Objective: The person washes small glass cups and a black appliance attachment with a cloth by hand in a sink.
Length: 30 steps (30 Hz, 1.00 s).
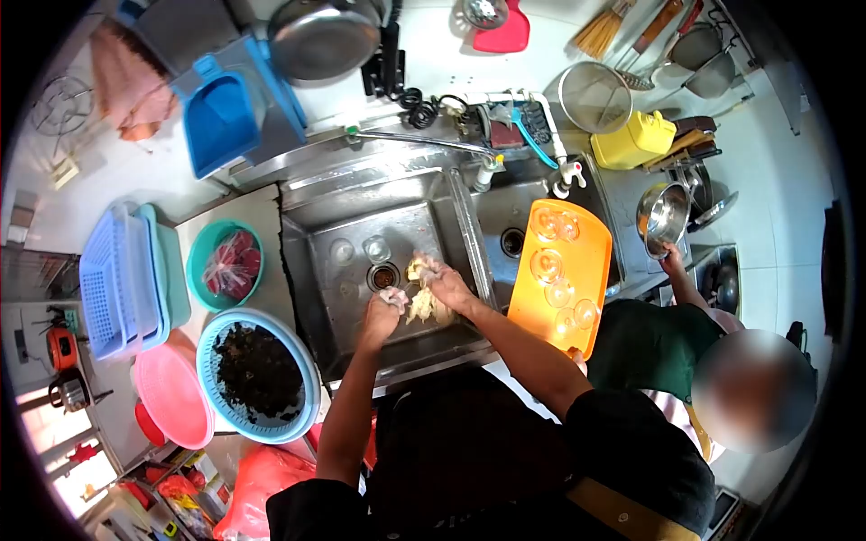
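Both of my hands are over the left basin of a steel sink [334, 236]. My right hand [444, 281] is closed around a pale yellow, lumpy food piece [422, 305], part of which hangs below the fingers. Just left of it, my left hand [388, 305] has its fingers curled around a small whitish piece, too small to name. Clear glasses [375, 248] stand on the basin floor near the drain [382, 277]. An orange tray [559, 279] with several clear round items lies across the right basin.
At the left are a blue basket [302, 352] of dark leafy food, a teal bowl [256, 261] with a bagged red item and a pink basket [176, 397]. A faucet [487, 171] rises behind the divider. At the right, a co-worker [649, 343] holds a metal bowl [663, 216].
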Each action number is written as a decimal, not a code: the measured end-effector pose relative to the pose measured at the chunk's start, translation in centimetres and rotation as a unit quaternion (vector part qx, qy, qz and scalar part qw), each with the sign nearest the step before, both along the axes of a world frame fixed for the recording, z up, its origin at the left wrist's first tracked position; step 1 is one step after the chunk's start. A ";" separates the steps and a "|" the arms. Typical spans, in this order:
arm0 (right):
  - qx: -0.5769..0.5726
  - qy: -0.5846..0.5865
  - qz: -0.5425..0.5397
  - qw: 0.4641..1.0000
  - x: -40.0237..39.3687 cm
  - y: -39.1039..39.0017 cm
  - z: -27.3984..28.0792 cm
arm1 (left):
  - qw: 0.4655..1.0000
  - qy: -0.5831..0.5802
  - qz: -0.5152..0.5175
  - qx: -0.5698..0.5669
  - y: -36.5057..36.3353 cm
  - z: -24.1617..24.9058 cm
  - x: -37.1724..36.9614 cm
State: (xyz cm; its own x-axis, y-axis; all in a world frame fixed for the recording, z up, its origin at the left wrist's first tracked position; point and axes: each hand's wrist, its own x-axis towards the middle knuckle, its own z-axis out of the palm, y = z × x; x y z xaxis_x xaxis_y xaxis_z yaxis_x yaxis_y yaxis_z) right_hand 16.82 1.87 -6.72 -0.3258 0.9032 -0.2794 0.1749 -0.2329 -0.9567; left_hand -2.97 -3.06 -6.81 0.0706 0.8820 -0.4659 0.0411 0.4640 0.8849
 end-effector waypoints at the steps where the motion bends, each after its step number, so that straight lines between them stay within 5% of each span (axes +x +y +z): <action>1: -0.007 -0.037 0.019 0.999 -0.8 0.1 1.3 | 1.000 -0.004 -0.003 0.001 -0.3 0.3 -0.2; 3: -0.046 -0.084 0.043 0.994 -1.1 -0.1 -0.4 | 1.000 -0.012 -0.011 0.008 -1.3 0.9 -0.9; 4: -0.054 -0.098 0.052 0.992 -1.8 -0.4 4.5 | 0.999 -0.027 0.012 -0.026 -1.8 1.4 -0.9; 8: 0.029 -0.198 0.037 0.979 -2.9 -1.7 7.0 | 0.999 0.010 0.028 -0.038 -3.4 1.4 -0.9; 11: 0.108 -0.376 0.156 0.907 -2.7 -2.1 5.5 | 0.995 0.098 -0.008 -0.010 -4.5 3.6 -0.8; 19: 0.168 -0.412 0.251 0.860 -3.5 -4.5 7.4 | 0.985 0.147 -0.030 0.080 -7.7 1.7 -1.1; 22: 0.173 -0.379 0.100 0.903 -4.8 -5.1 6.2 | 0.998 0.023 0.059 0.031 -7.9 1.8 -0.7; 25: 0.041 -0.249 -0.174 0.952 -6.7 -5.9 4.1 | 0.968 -0.150 0.155 -0.125 -7.1 2.4 0.3; 26: 0.029 -0.187 -0.224 0.956 -7.0 -6.0 3.2 | 0.984 -0.077 0.138 -0.083 -6.9 2.6 0.1; 29: 0.022 -0.249 -0.089 0.964 -6.0 -4.8 5.6 | 0.986 0.140 0.077 0.046 -6.1 4.2 -1.7; 30: -0.009 -0.206 0.036 0.978 -5.2 -3.8 8.0 | 0.982 0.184 0.027 0.036 -5.8 6.3 -3.0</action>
State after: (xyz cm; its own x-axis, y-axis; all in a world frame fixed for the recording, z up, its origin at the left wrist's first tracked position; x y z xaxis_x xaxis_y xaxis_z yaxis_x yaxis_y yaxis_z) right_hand 11.59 -1.92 1.25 -0.2450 0.8755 -0.4164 0.5606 -0.2225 -0.7977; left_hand -5.94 -8.84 -0.55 -0.1394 0.9115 -0.3870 0.3412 0.4111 0.8453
